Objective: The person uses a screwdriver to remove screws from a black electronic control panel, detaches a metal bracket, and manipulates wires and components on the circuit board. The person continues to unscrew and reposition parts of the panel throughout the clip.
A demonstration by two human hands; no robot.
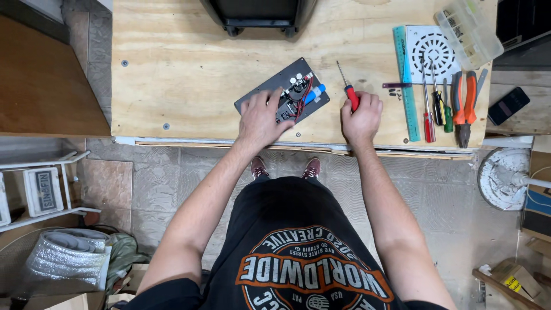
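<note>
Fingers (pixel 367 103) clasp red screwdriver (pixel 348 89) — left hand (pixel 261 120) steadies panel (pixel 270 92).

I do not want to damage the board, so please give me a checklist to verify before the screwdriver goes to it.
1. Left hand steadies the dark panel: ok, fingers rest on it.
2. Right hand grips the red-handled screwdriver: ok, fist closed on the handle.
3. Tip is apart from the panel: ok, it points away over bare plywood bench.
4. Red wires are out of the way: not ok, they loop across the components.
5. Tip type fits the screws: cannot tell, too small.
6. Loose small screws by the teal ruler are safe: ok, away from the edge.
</note>
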